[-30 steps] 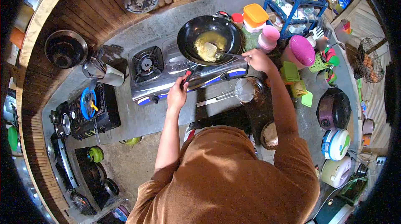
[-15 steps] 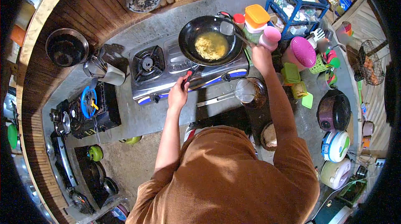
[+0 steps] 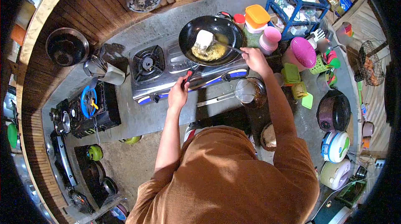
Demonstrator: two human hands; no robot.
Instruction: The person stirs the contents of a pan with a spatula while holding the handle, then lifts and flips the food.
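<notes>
A: Where is the yellow food [image 3: 217, 53]?
B: It is inside the black wok [image 3: 193, 31], in the lower part of it. The bright blade of the spatula [image 3: 204, 39] is over the food, at its left side. If the blade touches it, I cannot tell exactly.
A: And the hands?
B: The right hand [image 3: 255, 60] has its fingers closed around the end of the spatula's handle, just beside the wok's right edge. The left hand [image 3: 178, 95] is wrapped around the red and black handle [image 3: 189, 76] of the wok, at the near side.
A: On what does the wok stand?
B: On the right part of the metal stove [image 3: 174, 80]. To the left there is the other burner [image 3: 148, 63], with nothing upon it.
A: What is more around?
B: In front of the stove, a strainer [image 3: 244, 90] lies partly over a dark round pan [image 3: 260, 98]. Its long handle points to the left. To the right of the wok are pink cups [image 3: 272, 35], and behind them a box with orange lid [image 3: 257, 14]. Farther right stands a blue rack [image 3: 297, 2], which holds plastic bags.
</notes>
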